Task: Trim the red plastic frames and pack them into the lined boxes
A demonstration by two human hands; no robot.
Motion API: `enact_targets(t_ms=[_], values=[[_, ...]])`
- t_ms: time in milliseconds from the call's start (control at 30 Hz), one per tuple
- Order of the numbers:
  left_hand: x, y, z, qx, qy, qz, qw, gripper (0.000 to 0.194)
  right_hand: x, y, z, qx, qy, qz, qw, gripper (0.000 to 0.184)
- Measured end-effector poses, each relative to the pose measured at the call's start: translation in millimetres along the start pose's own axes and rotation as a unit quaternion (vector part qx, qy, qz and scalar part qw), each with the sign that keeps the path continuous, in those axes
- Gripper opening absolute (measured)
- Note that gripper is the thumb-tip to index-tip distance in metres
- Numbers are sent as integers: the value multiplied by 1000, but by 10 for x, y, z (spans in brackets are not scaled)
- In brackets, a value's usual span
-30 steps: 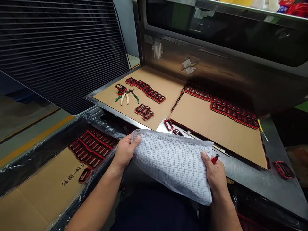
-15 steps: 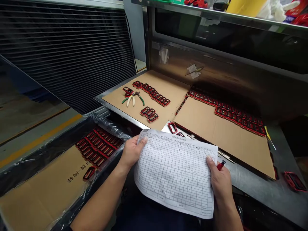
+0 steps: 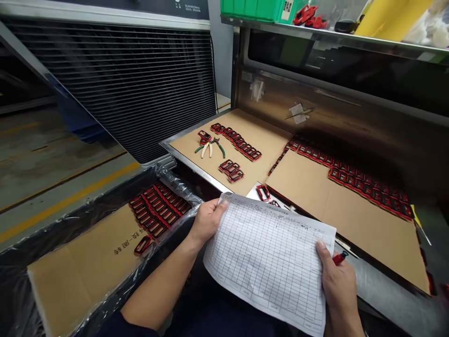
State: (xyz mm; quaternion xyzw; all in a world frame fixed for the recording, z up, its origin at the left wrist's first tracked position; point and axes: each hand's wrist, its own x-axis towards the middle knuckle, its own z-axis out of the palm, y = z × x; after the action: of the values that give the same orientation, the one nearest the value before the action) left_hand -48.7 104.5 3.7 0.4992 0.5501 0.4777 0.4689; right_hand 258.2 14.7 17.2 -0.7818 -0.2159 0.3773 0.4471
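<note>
Lining the far right end of the plastic-lined bin (image 3: pixel 105 201), rows of red-and-black frames (image 3: pixel 154 208) sit on a cardboard sheet (image 3: pixel 77 276), one loose frame (image 3: pixel 143 245) just in front of them. Near the left edge of the metal worktop (image 3: pixel 382 281), green- and cream-handled pliers (image 3: pixel 221 148) lie on cardboard; whether they are one pair or two cannot be told.

The person's left hand (image 3: pixel 207 220) is clamped on the upper left corner of a printed grid form (image 3: pixel 270 262), thumb on top. The form hangs bowed before the worktop's front edge. To the right of the pliers lie a long row of frames (image 3: pixel 242 142) and, nearer the front, a short cluster (image 3: pixel 231 170).

The right hand (image 3: pixel 338 276) pinches the form's right edge under its thumb and also holds a red pen (image 3: pixel 339 258). Beyond it, a second cardboard sheet (image 3: pixel 351 224) has more frames (image 3: pixel 368 185) along its back edge, and a yellow-handled tool (image 3: pixel 416 216) lies at its back right corner.
</note>
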Motion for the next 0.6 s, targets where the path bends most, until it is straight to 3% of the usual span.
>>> enact_targets(t_ms=[233,600], values=[[21,34,15,19,0,2,1000,48,-55,-97,42,-17,14,-31,999,54],[49,54,31,27,6,-21,999,48,-53,-142,46,-18,11,-19,1000,53]])
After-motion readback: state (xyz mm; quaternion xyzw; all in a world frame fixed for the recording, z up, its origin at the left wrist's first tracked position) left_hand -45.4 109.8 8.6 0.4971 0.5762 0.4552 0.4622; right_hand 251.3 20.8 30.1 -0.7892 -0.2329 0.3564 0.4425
